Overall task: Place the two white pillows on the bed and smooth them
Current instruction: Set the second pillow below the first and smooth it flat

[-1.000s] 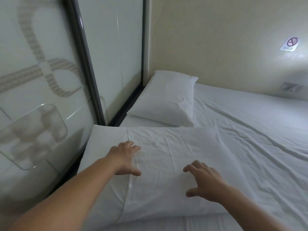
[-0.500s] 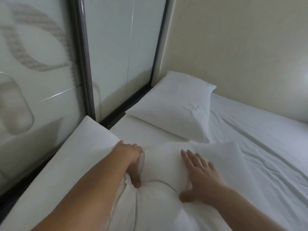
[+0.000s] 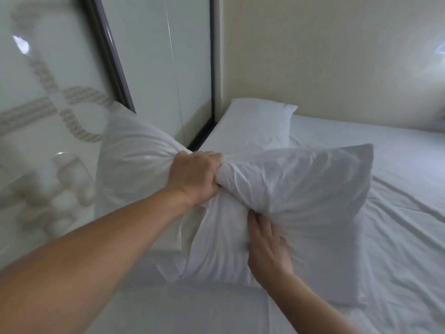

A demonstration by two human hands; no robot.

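Left hand (image 3: 196, 175) clamps the near soft white fabric pillow's (image 3: 289, 189) pinched middle, right hand (image 3: 267, 242) grips underneath (probably lifting to reposition).

Right hand (image 3: 267, 244) fingertips buried in pillow (image 3: 301, 189).

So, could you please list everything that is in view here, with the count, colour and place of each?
Held pillow: one, white, bunched in the middle, raised over the near part of the bed.
Far pillow: one, white, lying flat in the far corner of the bed, by the wall.
Bed sheet: one, white, wrinkled, covering the bed.
Glossy panels: two, pale, dark-framed, along the left; the nearer one bears a rope pattern.
Wall: one, cream, behind the bed.
Left hand: one, bare, fist clenched on the held pillow's upper middle.
Right hand: one, bare, fingers pressed into the held pillow lower down.
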